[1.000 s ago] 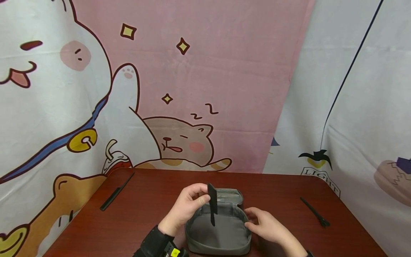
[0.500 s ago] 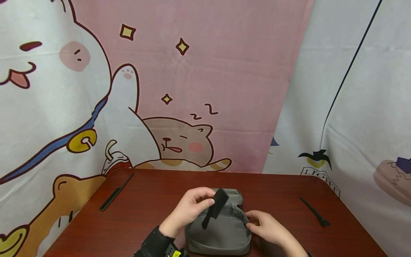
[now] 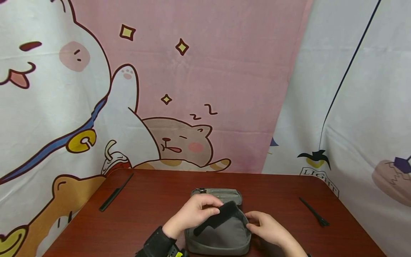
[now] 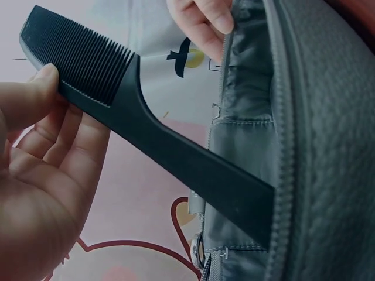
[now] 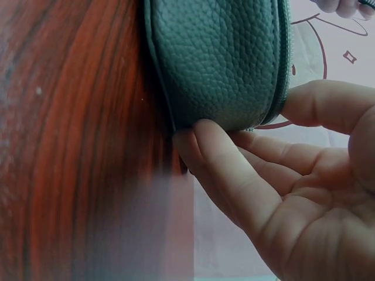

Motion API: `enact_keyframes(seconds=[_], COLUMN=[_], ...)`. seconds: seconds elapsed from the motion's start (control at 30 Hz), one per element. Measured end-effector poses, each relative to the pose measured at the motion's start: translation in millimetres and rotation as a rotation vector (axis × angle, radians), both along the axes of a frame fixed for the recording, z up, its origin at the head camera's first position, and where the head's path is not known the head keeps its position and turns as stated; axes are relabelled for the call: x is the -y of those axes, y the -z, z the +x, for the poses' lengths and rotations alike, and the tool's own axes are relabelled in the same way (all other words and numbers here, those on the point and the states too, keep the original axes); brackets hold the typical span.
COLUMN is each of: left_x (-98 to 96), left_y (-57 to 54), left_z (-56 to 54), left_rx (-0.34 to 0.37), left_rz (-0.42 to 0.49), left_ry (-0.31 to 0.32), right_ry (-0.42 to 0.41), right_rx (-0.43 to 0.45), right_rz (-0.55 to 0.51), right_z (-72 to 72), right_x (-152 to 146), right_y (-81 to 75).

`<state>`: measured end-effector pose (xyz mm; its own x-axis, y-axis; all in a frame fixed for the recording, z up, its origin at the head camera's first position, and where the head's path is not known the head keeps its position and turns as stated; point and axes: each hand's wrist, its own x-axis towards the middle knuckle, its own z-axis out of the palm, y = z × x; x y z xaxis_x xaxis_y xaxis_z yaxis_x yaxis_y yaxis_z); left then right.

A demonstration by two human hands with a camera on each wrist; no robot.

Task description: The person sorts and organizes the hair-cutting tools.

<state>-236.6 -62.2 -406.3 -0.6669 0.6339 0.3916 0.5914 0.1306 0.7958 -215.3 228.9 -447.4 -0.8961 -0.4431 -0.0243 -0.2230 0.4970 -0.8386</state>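
Black comb (image 3: 216, 220) over the mouth of a gray bag (image 3: 218, 250), slanting, toothed end far and to the right, handle running near and to the left; seen from the left wrist, the handle's tip passes behind the zipped rim, into the bag. Teeth fine and close, handle broad and flat. Left hand (image 3: 194, 213) pinches the comb along the back of its toothed part, thumb on one face, fingers behind. Right hand (image 3: 265, 225) at the bag's right side, fingers bent against the outer wall, one digit up at the zipped rim, gripping it. Bag sits upright at the near middle of the table (image 3: 154, 189), outside pebbled like leather, lining smooth gray with stitched seams; lid (image 3: 223, 194) folded back on the far side. A metal zip pull (image 4: 199, 249) hangs by the rim. Black strap (image 3: 158, 243) round the left wrist. Well apart to the left, a slim black tool (image 3: 113, 196) lies slantwise, thin tail pointing far. Well apart to the right, a small black brush (image 3: 316, 213), bristles toward the near edge. Tabletop reddish brown, grained. Behind it, a pink cloth (image 3: 224, 71) printed with cartoon animals and yellow sparkles; right of that, a pale cloth (image 3: 353, 117) lettered LIGHT.
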Motion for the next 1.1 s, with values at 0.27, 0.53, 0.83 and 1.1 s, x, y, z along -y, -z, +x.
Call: enact_keyframes(seconds=[0.27,0.53,0.83,1.1], left_x=[-4.9,-8.4,-9.9,-16.5], left_y=[-0.4,1.7,7.6,12.9], left_z=[-2.3,-5.8,-8.9,-11.9], left_rx=[-0.002,-0.012,-0.02,0.006], left_rz=[-0.092,-0.184,-0.215,-0.257], left_ry=[0.016,0.015,0.032,0.049], right_ry=[-0.029,-0.04,-0.044,-0.046], right_rx=[0.004,-0.02,-0.015,-0.006], right_rz=[-0.021,-0.016,-0.014,-0.006], right_z=[-0.7,-0.7,-1.4,-1.7], right_x=[-2,-3,-6,-7], right_y=[2.1,2.8,2.8,3.6])
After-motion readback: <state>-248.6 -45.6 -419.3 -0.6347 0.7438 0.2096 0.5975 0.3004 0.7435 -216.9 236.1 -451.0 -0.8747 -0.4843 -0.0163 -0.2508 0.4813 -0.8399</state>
